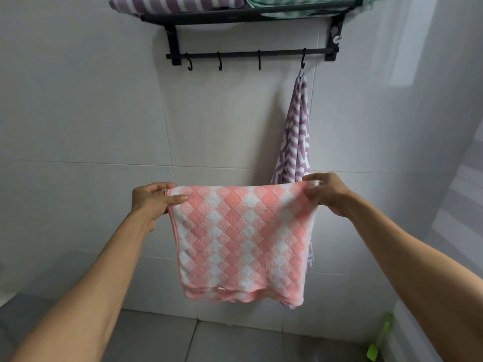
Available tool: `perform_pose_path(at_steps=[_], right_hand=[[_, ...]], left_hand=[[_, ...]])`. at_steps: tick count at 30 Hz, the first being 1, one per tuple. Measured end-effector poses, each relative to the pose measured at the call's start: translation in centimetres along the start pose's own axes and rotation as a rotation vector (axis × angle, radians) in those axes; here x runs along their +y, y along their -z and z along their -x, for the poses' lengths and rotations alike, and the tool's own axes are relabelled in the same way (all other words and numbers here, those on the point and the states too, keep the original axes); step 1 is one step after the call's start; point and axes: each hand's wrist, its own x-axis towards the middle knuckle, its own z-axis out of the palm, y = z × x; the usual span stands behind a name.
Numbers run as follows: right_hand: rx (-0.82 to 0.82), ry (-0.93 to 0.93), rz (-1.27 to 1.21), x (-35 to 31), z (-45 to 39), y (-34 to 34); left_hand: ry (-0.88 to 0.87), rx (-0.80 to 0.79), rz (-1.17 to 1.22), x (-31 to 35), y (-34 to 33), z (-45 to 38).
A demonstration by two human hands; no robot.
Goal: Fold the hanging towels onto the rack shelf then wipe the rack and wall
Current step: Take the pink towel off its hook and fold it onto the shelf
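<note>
A pink and white checked towel [243,241] hangs doubled over between my hands, well below the black wall rack [245,15]. My left hand [153,202] pinches its top left corner and my right hand [328,193] pinches its top right corner. A purple and white zigzag towel [296,131] hangs from the rightmost hook [303,61], partly hidden behind the pink towel. On the rack shelf lie a folded purple striped towel [177,2] at the left and a folded green striped towel [300,3] at the right.
Three bare hooks [219,64] hang on the rack's lower bar to the left. White tiled wall [91,113] runs behind everything, with another wall close on the right. A green object [379,340] stands at the lower right on the grey floor [235,343].
</note>
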Motion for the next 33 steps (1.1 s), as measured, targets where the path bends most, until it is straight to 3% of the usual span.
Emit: perform_pose_path(at_steps=[3, 9, 12, 15, 18, 21, 23, 25, 27, 30, 33], right_hand=[[-0.073, -0.006, 0.113, -0.1, 0.0, 0.1], [-0.025, 0.086, 0.428, -0.1, 0.0, -0.2], [-0.106, 0.068, 0.108, -0.8, -0.8, 0.9], [-0.204, 0.077, -0.37, -2.1, -0.8, 1.8], [-0.342, -0.026, -0.192, 0.6, 0.7, 0.2], [-0.346, -0.117, -0.192, 4.2, 1.6, -1.9], [-0.312, -0.179, -0.326, 4.8, 1.8, -2.6], [-0.407, -0.229, -0.461, 4.8, 2.6, -2.8], [-0.493, -0.258, -0.438, 5.5, 3.3, -3.3], [-0.431, -0.292, -0.483, 7.0, 4.0, -3.9], [-0.48, -0.326, -0.591, 7.2, 4.2, -4.1]], left_hand=[[0.0, -0.073, -0.068, 0.1, 0.5, -0.1], [-0.053, -0.074, -0.327, -1.2, 1.3, -0.9], [-0.121, -0.129, -0.214, 0.5, 1.8, -1.3], [-0.14, -0.317, 0.147, 2.0, 3.3, -1.4], [0.05, -0.413, 0.074, -1.1, 2.7, 0.5], [0.171, -0.221, 0.044, -3.7, 1.4, 1.8], [0.239, -0.159, 0.14, -3.4, 1.9, 0.6], [0.303, -0.33, 0.185, -2.8, 2.8, 0.4], [0.346, -0.441, 0.085, -3.7, 2.9, 1.1], [0.381, -0.326, 0.079, -5.6, 2.5, 1.2], [0.395, -0.425, 0.191, -5.5, 2.9, 1.1]])
